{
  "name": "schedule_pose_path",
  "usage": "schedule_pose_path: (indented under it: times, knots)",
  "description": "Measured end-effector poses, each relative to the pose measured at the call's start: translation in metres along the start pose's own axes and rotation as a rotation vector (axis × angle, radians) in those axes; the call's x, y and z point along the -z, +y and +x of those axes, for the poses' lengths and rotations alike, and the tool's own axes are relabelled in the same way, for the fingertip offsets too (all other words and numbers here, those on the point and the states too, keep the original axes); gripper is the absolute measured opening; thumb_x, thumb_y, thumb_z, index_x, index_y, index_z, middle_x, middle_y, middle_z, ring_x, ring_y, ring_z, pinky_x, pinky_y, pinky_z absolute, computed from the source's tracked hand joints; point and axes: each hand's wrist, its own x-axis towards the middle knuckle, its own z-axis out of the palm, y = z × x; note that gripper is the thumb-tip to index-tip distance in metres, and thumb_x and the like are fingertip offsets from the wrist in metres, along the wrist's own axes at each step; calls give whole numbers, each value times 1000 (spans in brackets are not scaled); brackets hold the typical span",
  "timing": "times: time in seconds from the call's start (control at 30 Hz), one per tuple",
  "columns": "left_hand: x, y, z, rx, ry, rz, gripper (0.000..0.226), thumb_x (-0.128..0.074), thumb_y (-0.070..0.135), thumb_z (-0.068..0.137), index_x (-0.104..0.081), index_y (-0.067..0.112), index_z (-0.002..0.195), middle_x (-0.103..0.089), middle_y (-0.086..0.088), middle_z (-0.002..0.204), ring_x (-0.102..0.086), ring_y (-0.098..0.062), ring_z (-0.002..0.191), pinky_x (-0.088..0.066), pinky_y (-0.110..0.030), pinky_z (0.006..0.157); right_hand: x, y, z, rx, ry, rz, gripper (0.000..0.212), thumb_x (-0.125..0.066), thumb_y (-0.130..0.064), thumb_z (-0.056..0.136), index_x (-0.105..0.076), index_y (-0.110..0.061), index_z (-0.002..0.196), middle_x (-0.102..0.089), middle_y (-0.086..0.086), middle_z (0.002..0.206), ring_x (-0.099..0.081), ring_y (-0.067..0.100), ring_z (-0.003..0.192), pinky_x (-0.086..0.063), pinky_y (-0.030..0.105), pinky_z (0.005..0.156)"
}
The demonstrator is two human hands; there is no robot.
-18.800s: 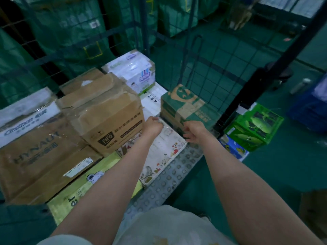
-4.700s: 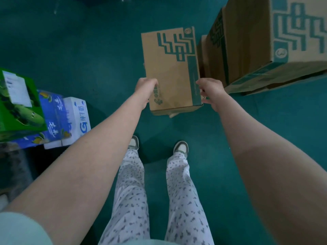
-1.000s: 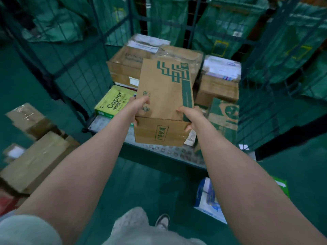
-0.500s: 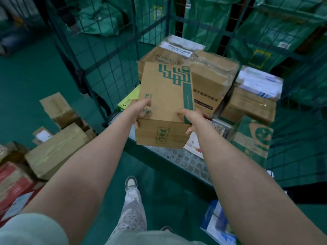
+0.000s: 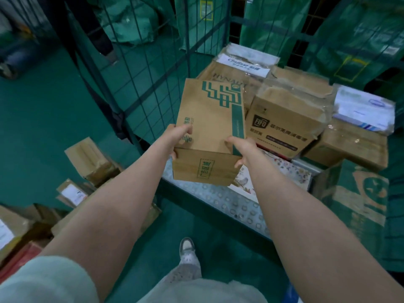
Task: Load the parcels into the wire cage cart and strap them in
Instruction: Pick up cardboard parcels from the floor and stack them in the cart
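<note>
Hands, left (image 5: 178, 136) and right (image 5: 242, 149), gripping green-printed parcel (image 5: 209, 127), FIFO box (image 5: 284, 125), HYNAUT carton (image 5: 227, 77) behind

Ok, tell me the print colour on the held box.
Green print on brown box, head view.

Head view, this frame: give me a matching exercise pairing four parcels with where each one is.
Things:
1. brown cardboard box with green maze print
2. brown FIFO-marked carton
3. white plastic-wrapped pack
4. small brown box with white label

Places:
A. on the floor, left of the cart
B. held between both hands
C. cart's right, atop a brown carton
D. cart's middle, behind the held box

Pairs: 1-B, 2-D, 3-C, 4-A
</note>
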Motion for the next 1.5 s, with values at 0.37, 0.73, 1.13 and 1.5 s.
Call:
schedule_pose_path:
  times: [0.37, 0.73, 1.13, 1.5]
  knots:
    - [37, 10, 87, 38, -20, 4, 56, -51, 20, 81, -34, 18, 134, -45, -6, 120, -43, -33, 107, -43, -55, 84, -69, -18, 64, -50, 71, 41, 66, -65, -27, 89, -30, -10, 142, -40, 10, 143, -40, 34, 129, -45, 57, 94]
    - [14, 10, 199, 116, -25, 16, 58, -55, 19, 83, -36, 23, 137, -44, -4, 130, -42, -29, 119, -43, -54, 96, -87, -18, 179, -91, 125, 29, 56, -64, -22, 90, -33, -10, 135, -50, 8, 130, -50, 26, 107, -50, 57, 86]
    - [-4, -17, 340, 79, 166, 80, 50, -56, 19, 84, -45, 19, 134, -54, 3, 113, -51, -16, 94, -41, -27, 76, -157, 34, 297, -176, 144, 185, 46, -65, -18, 88, -32, -10, 119, -53, -4, 103, -55, 23, 101, -50, 52, 93]
    - [14, -34, 408, 188, 104, 214, 90, -53, 59, 54, -35, 33, 138, -53, 1, 128, -51, -28, 115, -41, -42, 101, -228, 56, 346, -98, 214, 155, 43, -67, -15, 87, -26, -14, 102, -49, 14, 120, -55, 28, 100, -53, 50, 84]
